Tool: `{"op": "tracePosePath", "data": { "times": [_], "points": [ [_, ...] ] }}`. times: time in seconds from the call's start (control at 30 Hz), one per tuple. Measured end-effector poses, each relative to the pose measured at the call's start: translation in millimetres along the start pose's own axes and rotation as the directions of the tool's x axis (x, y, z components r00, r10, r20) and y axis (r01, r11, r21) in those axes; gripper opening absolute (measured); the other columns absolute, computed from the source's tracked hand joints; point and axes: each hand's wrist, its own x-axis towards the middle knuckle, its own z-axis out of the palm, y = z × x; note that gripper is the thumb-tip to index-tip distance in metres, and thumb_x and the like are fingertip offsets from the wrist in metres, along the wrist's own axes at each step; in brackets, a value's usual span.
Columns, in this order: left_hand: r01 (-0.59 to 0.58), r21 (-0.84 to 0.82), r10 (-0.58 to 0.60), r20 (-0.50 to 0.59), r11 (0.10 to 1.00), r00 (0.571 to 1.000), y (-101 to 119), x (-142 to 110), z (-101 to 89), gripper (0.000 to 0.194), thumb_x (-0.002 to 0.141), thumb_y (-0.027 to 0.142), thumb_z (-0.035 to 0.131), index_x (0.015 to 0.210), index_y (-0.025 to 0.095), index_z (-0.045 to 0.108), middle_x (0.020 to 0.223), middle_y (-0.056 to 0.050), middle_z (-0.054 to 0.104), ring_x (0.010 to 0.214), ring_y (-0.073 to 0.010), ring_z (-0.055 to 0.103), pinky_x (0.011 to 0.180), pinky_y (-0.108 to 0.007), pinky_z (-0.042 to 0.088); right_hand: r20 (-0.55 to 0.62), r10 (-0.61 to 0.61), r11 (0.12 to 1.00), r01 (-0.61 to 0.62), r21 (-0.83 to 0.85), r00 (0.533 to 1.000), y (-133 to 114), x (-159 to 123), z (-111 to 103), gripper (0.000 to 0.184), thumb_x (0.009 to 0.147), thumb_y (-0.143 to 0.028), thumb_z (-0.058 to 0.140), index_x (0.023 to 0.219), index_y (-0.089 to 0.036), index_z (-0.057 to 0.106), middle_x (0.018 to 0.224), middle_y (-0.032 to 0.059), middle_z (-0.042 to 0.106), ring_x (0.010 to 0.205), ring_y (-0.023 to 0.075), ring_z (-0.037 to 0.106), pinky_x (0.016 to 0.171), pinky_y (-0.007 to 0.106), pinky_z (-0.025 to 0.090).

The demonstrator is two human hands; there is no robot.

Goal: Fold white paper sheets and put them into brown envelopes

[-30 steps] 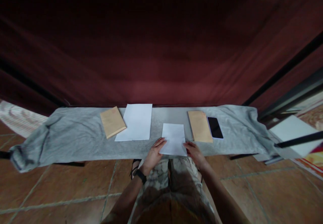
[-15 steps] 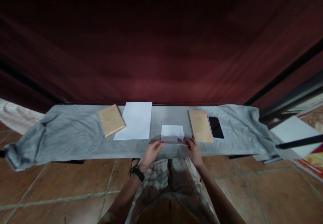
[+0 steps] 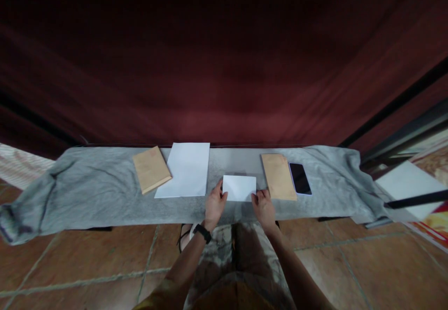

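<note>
A folded sheet of white paper (image 3: 239,187) lies in front of me, its short sides between my two hands. My left hand (image 3: 214,204) grips its left edge, thumb on top and fingers at the side. At the lower right corner my right hand (image 3: 263,207) pinches the same paper, thumb over it. Larger white sheets (image 3: 189,168) rest to the left, partly under a stack of brown envelopes (image 3: 151,169). Close to my right hand are more brown envelopes (image 3: 279,175).
A phone (image 3: 300,178) with a dark screen lies right of the envelopes. Grey cloth (image 3: 101,189) covers the narrow table. A dark red curtain (image 3: 224,77) hangs behind. At the far right a dark bar (image 3: 416,199) crosses a white panel.
The raised near flap of the paper now lies flat over the rest. My left hand has shifted up along the left edge; my right hand has moved slightly left.
</note>
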Motion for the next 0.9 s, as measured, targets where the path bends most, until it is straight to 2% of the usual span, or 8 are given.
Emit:
{"op": "tracePosePath", "data": {
  "times": [0.2,0.53,0.9],
  "points": [
    [-0.023,0.138,0.022,0.009,0.990,1.000,5.4,-4.6,0.2,0.056,0.092,0.021,0.055,0.147,0.020,0.043,0.100,-0.006,0.070,0.085,-0.0188,0.067,0.079,-0.029,0.051,-0.035,-0.055,0.996,0.053,-0.067,0.998,-2.4,-2.6,2.3,0.018,0.100,-0.030,0.043,0.095,-0.022,0.058,0.104,0.0101,0.061,0.098,0.0231,0.060,0.082,0.033,0.050],
    [-0.059,0.315,0.057,0.014,0.947,0.998,7.7,-6.7,1.8,0.056,0.094,0.020,0.054,0.148,0.019,0.041,0.120,-0.011,0.068,0.107,-0.0222,0.066,0.093,-0.031,0.049,-0.032,-0.058,0.997,0.057,-0.056,0.998,-1.7,-3.3,3.4,0.014,0.100,-0.029,0.045,0.097,-0.022,0.056,0.102,0.0094,0.059,0.099,0.0236,0.058,0.084,0.035,0.051],
    [-0.122,0.442,0.124,0.025,0.889,0.992,8.6,-9.6,2.2,0.034,0.095,0.022,0.050,0.126,0.021,0.062,0.113,-0.011,0.068,0.105,-0.0260,0.062,0.098,-0.039,0.048,-0.051,-0.042,0.999,0.042,0.008,0.998,-0.2,-5.6,6.5,0.014,0.100,-0.027,0.044,0.103,-0.020,0.056,0.104,0.0111,0.057,0.104,0.0265,0.057,0.090,0.041,0.050]
  ]
}}
